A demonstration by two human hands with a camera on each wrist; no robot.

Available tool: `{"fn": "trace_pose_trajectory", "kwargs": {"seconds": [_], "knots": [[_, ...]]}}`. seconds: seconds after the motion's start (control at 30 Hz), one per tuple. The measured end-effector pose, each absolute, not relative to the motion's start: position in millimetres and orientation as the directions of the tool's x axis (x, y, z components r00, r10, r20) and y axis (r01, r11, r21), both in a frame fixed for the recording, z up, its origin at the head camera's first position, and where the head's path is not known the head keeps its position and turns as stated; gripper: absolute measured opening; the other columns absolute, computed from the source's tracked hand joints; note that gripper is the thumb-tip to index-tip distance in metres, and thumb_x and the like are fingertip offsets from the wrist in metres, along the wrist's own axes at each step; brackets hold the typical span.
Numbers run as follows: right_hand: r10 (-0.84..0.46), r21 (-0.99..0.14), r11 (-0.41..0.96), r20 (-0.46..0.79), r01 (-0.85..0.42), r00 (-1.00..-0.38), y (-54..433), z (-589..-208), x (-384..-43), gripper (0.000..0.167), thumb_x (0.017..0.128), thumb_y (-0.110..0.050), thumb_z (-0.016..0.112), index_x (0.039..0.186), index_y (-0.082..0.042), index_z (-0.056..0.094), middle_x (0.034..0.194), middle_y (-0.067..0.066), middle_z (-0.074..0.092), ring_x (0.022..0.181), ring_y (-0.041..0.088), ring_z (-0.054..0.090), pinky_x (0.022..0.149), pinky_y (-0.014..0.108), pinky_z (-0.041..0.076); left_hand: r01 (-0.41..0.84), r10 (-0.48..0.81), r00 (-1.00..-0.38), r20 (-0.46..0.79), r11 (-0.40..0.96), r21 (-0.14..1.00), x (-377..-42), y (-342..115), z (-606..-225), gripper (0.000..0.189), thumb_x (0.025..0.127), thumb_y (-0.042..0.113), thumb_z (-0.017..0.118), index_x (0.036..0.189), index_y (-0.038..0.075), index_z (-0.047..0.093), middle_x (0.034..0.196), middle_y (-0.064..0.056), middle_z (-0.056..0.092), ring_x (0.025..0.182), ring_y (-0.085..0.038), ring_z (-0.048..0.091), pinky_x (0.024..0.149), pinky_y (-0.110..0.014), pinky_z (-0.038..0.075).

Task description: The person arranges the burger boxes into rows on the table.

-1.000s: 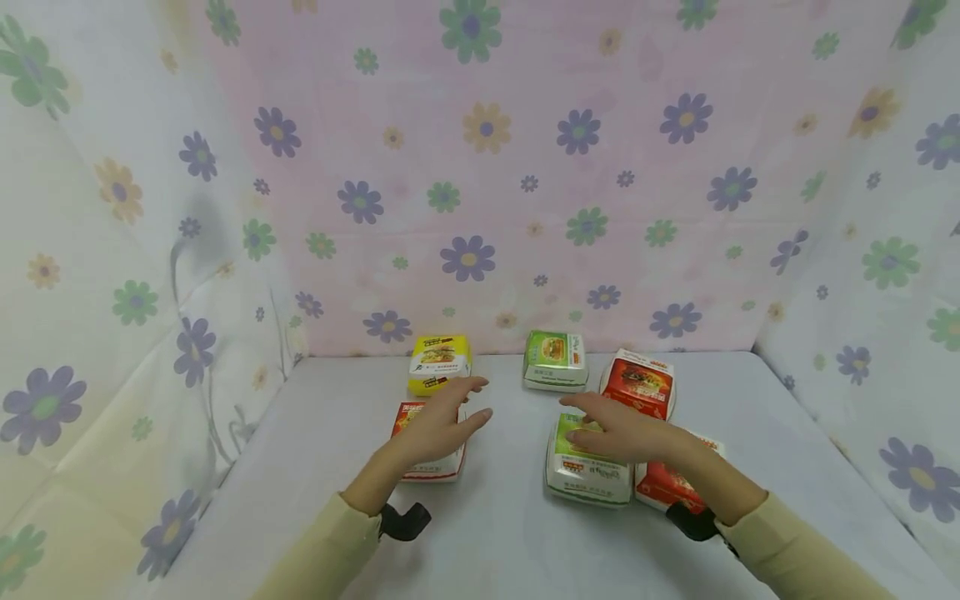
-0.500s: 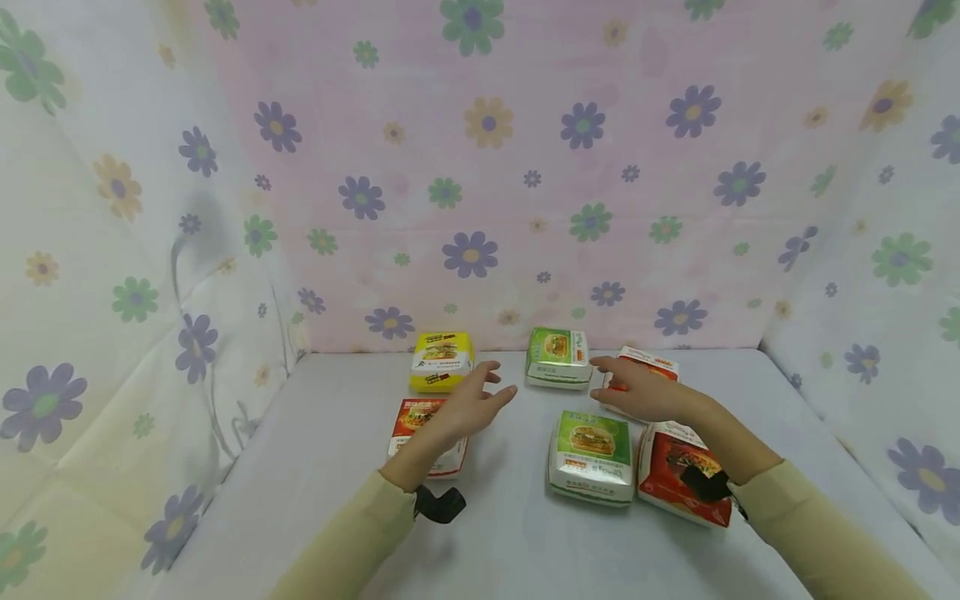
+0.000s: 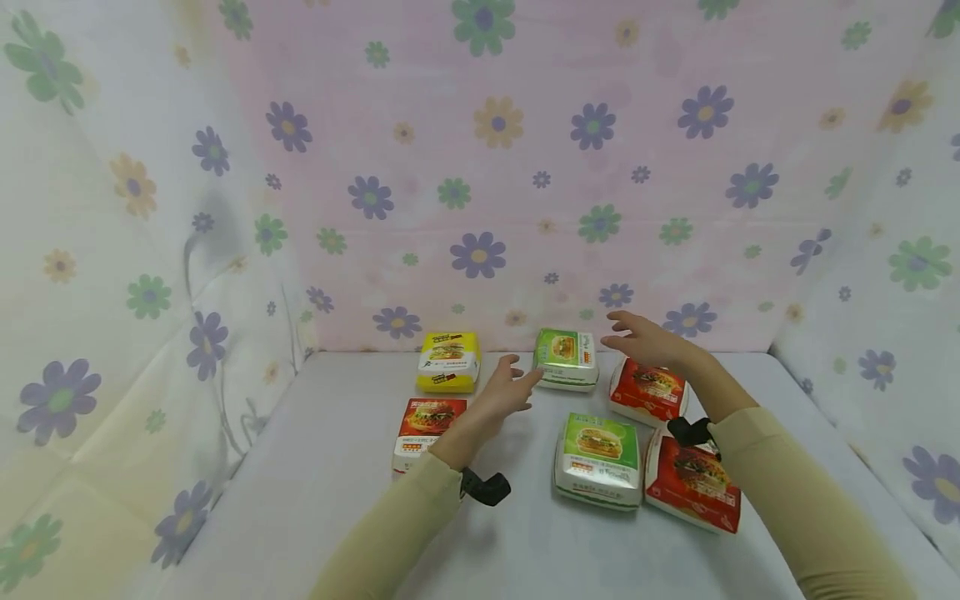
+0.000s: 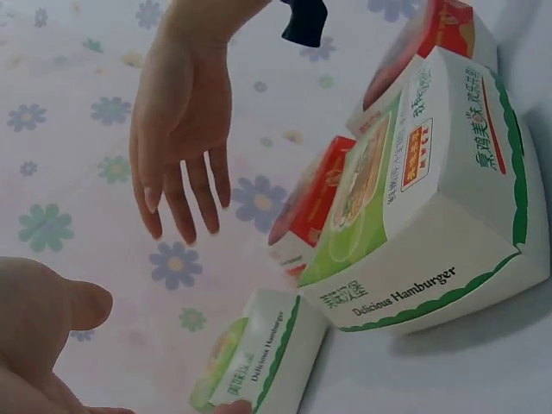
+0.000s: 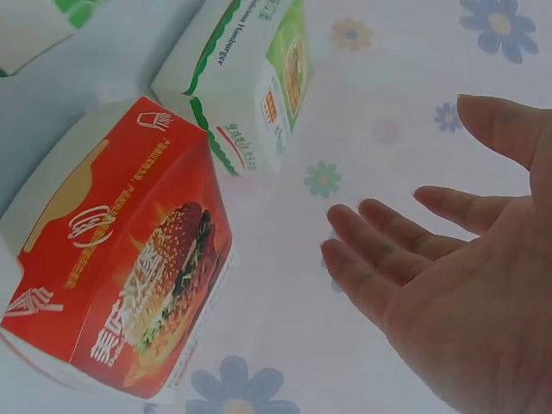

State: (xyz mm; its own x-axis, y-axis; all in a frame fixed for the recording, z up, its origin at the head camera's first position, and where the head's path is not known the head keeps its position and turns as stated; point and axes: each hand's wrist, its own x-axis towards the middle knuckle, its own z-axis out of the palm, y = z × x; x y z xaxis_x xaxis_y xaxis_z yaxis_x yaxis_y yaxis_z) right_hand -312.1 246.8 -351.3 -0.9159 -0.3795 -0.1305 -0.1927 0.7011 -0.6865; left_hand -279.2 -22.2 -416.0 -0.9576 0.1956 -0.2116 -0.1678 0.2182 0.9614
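Observation:
My left hand (image 3: 498, 398) hovers above the table between the red-and-white burger box (image 3: 429, 423) and the green burger boxes, its fingers spread and holding nothing. My right hand (image 3: 647, 342) is raised over the rear red burger box (image 3: 651, 387), right of the rear green burger box (image 3: 567, 357). In the right wrist view its fingers (image 5: 379, 250) are extended, apart from any box. The front green burger box (image 3: 598, 458) sits beside the front red burger box (image 3: 693, 483), below both hands. Part of the red-and-white box is hidden by my left forearm.
A yellow burger box (image 3: 448, 363) stands at the back left, behind the red-and-white one. Flower-patterned cloth (image 3: 480, 167) hangs behind and on both sides of the white table (image 3: 330, 467).
Both hands have moved: the left to the right, toward the middle, and the right farther back and up, uncovering the front green box. The boxes stay in place.

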Motion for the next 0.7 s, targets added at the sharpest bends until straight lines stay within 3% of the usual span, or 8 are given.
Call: {"fn": "trace_pose_trajectory", "kwargs": {"seconds": [0.27, 0.5, 0.7], "knots": [[-0.312, -0.726, 0.681, -0.167, -0.098, -0.935, 241, -358, -339, 0.071, 0.110, -0.033, 0.044, 0.162, 0.000, 0.011, 0.160, 0.034, 0.022, 0.147, 0.054, 0.021, 0.115, 0.069, 0.025, -0.147, -0.013, -0.989, -0.148, 0.215, 0.965, -297, 7, -437, 0.074, 0.102, 0.037, 0.061, 0.158, 0.006, 0.024, 0.153, -0.023, 0.037, 0.141, -0.041, 0.041, 0.113, -0.054, 0.039], [-0.283, -0.705, 0.703, -0.160, -0.091, -0.946, 233, -376, -360, 0.067, 0.110, -0.029, 0.043, 0.162, 0.000, 0.013, 0.161, 0.033, 0.021, 0.146, 0.053, 0.024, 0.115, 0.066, 0.029, -0.187, -0.079, -0.981, -0.175, 0.184, 0.965, -311, 23, -447, 0.078, 0.102, 0.037, 0.061, 0.160, 0.005, 0.020, 0.157, -0.029, 0.027, 0.144, -0.044, 0.035, 0.115, -0.056, 0.036], [-0.297, -0.651, 0.750, -0.172, -0.117, -0.939, 231, -393, -369, 0.066, 0.110, -0.025, 0.043, 0.160, 0.005, 0.014, 0.159, 0.036, 0.023, 0.144, 0.054, 0.027, 0.114, 0.065, 0.032, -0.250, -0.105, -0.965, -0.238, 0.113, 0.962, -316, 31, -462, 0.081, 0.100, 0.040, 0.063, 0.160, 0.007, 0.021, 0.158, -0.029, 0.026, 0.139, -0.043, 0.041, 0.105, -0.053, 0.047]]}}
